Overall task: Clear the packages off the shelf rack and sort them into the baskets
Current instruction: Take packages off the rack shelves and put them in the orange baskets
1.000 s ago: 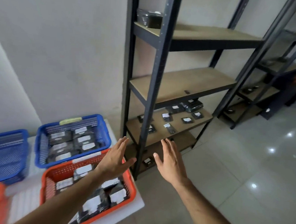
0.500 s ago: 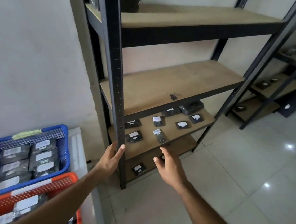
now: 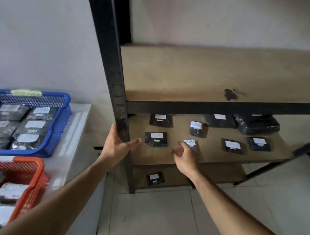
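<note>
Several black wrapped packages with white labels lie on the lower board of the black shelf rack. My right hand reaches onto that board, and its curled fingers close on the near end of a small package with a handwritten label. My left hand rests against the rack's front left post, thumb on the post's left and straight fingers pointing at another package. On the bottom board lies a single package. At the left stand a blue basket and an orange basket, both holding packages.
The board above carries only a dark stain. The baskets stand on a white table left of the rack. A larger black bundle lies at the back right of the lower board. Pale floor tiles spread below.
I have moved closer to the rack and lower. My right hand went forward onto the lower board and curled over the labelled package. My left hand stays at the front post.
</note>
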